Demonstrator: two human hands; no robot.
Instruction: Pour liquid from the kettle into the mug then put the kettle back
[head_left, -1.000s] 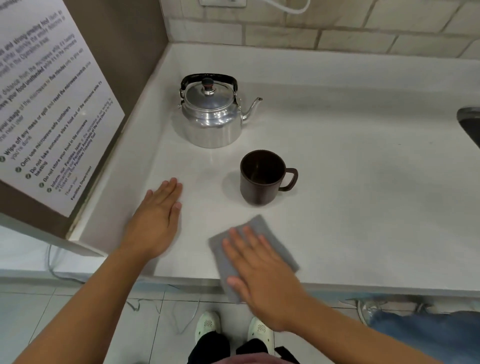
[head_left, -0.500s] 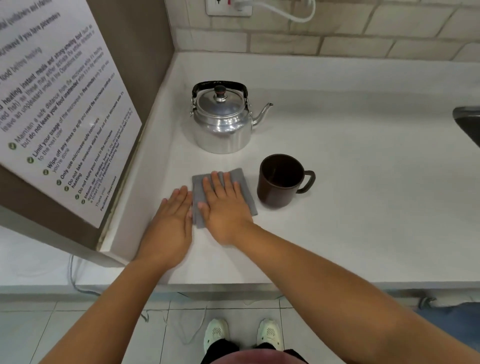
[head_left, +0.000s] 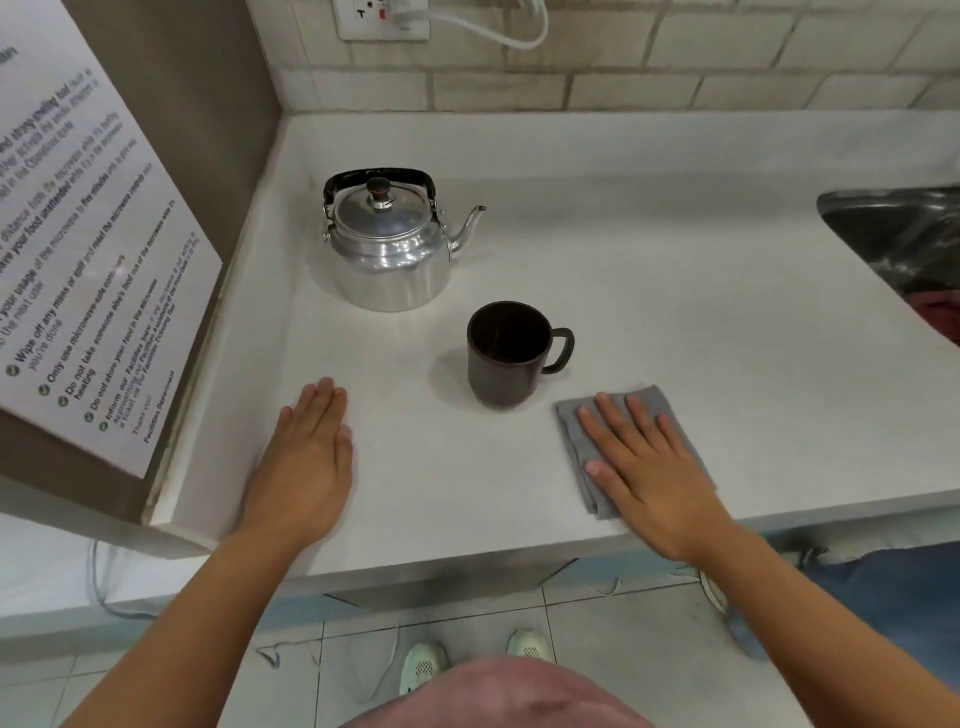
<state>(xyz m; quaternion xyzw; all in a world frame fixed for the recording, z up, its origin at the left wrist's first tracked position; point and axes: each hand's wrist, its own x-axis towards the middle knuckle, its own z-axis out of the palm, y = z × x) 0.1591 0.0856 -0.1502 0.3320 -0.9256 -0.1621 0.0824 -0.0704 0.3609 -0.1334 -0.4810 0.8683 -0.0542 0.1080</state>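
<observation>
A shiny metal kettle (head_left: 389, 254) with a black handle and lid knob stands on the white counter (head_left: 675, 322), spout pointing right. A dark brown mug (head_left: 506, 358) stands in front of it, handle to the right; I cannot tell what is inside. My left hand (head_left: 306, 457) lies flat on the counter, left of the mug, holding nothing. My right hand (head_left: 647, 467) presses flat on a grey cloth (head_left: 576, 441) to the right of the mug, near the counter's front edge.
A brown panel with a printed notice (head_left: 88, 270) walls off the left side. A dark sink (head_left: 904, 234) is set into the counter at far right. A socket with a white cable (head_left: 384, 18) sits on the tiled back wall.
My right hand has slid the grey cloth from the left of the mug to its right. The left hand stays flat on the counter. Kettle and mug have not moved.
</observation>
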